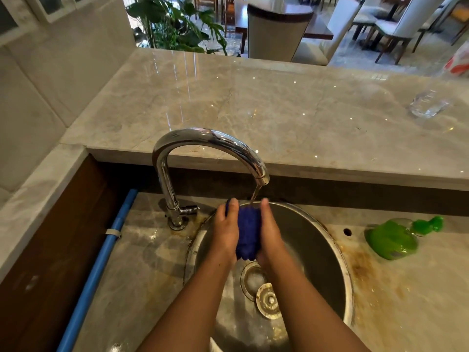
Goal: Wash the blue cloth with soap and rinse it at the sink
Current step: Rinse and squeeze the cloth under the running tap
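The blue cloth (248, 231) is bunched into a tight wad over the round steel sink (327, 252), just above the drain, and sits straight under the spout of the chrome faucet (203, 141). A thin stream of water (254, 196) falls from the spout onto the cloth's top edge. The left hand (225, 231) presses against the wad from its 9 o'clock side and the right hand (270, 236) from its 3 o'clock side, fingers straight and pointing toward 12 o'clock, so the cloth is squeezed between the two palms. The palms and most of the cloth's sides are hidden behind the hands; only its middle strip and a ragged lower edge show.

At the sink's 6 o'clock a loose drain strainer (268, 301) lies tilted beside the drain opening (253, 275), partly covered by the right forearm. A green soap bottle (396, 237) lies on its side on the stained counter at the sink's 3 o'clock, its label too blurred to read. A blue pipe (101, 257) runs along the counter edge at 9 o'clock. On the upper marble ledge (253, 105), toward 1 o'clock, stands a clear glass (429, 106), smeared by lens distortion. A red and white bag (458, 63) is cut off by the right frame edge.
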The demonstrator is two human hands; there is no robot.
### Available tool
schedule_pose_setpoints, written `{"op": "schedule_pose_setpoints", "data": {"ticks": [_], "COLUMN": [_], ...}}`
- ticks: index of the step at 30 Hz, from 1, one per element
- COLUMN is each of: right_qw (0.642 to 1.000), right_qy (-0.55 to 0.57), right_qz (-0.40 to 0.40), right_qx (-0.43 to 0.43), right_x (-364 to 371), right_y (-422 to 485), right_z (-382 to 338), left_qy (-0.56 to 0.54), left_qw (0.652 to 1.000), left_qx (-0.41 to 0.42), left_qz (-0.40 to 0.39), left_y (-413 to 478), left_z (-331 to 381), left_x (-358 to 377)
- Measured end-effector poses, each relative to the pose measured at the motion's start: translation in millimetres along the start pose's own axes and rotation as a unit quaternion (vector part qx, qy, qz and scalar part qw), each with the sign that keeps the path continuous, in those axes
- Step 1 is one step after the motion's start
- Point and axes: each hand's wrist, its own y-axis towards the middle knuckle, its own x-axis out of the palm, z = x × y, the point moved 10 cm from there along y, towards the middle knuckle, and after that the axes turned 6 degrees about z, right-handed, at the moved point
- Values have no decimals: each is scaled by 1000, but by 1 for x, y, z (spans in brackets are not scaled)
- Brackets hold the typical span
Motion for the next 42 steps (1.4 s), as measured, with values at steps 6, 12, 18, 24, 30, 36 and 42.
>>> {"op": "schedule_pose_setpoints", "data": {"ticks": [6, 12, 18, 24, 30, 36, 42], "right_qw": [971, 998, 979, 981, 999, 919, 874], "right_qy": [122, 44, -85, -65, -35, -180, -255], "right_qz": [-97, -46, -56, -73, -32, 108, 78], "right_qx": [182, -29, -175, -168, 12, -335, -406], "right_x": [-4, -14, -2, 2, -21, -20, 22], "right_y": [-18, -7, -21, -13, 0, -40, -64], "right_z": [28, -19, -62, -61, -12, -75, -62], "left_qy": [98, 66, -102, -177, -56, 83, -43], "left_qw": [990, 992, 973, 961, 995, 995, 997], "left_qx": [65, 97, -195, -179, -21, 45, -48], "left_qz": [-77, 49, -71, -113, -85, 11, -45], "left_y": [-6, -3, -15, -14, 2, 18, 2], "left_z": [17, 24, -30, -36, 7, 12, -16], "left_x": [2, -34, -18, -2, -6, -13, 11]}}
